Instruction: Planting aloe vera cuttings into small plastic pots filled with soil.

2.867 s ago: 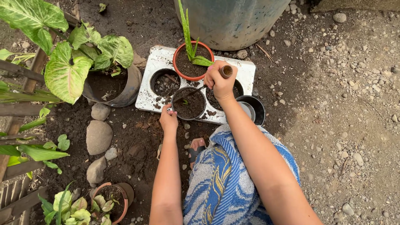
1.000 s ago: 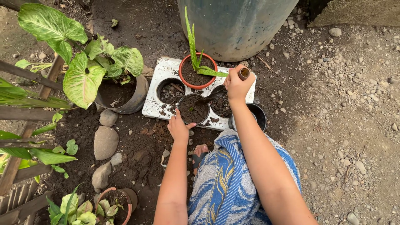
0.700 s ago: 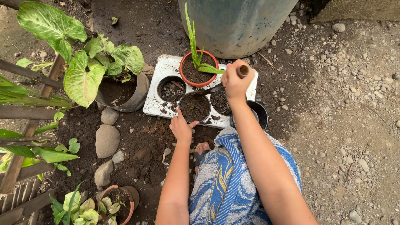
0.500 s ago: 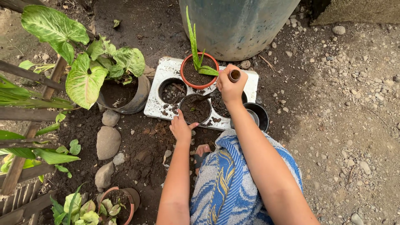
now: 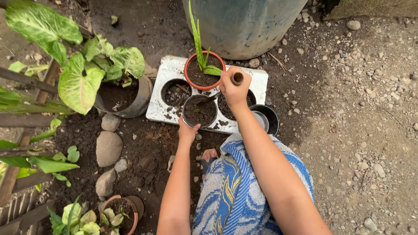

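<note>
My right hand (image 5: 235,89) is closed around the brown wooden handle of a small trowel (image 5: 237,78), whose dark blade reaches into a black pot (image 5: 199,111) full of soil. My left hand (image 5: 187,131) holds the near rim of that pot. The pot sits in a hole of a white board with round holes (image 5: 163,109). Behind it on the board stands a terracotta pot (image 5: 200,72) with a slim green spiky plant.
A big grey-blue drum (image 5: 244,24) stands behind the board. An empty black pot (image 5: 263,117) lies at my right wrist. Left: a grey pot (image 5: 122,96) with broad variegated leaves, several stones, wooden slats. A leafy brown pot (image 5: 115,213) sits near left. Gravel lies to the right.
My right hand has swung the trowel from the right-hand hole of the board over into the black pot. My left hand has stayed on the pot's rim.
</note>
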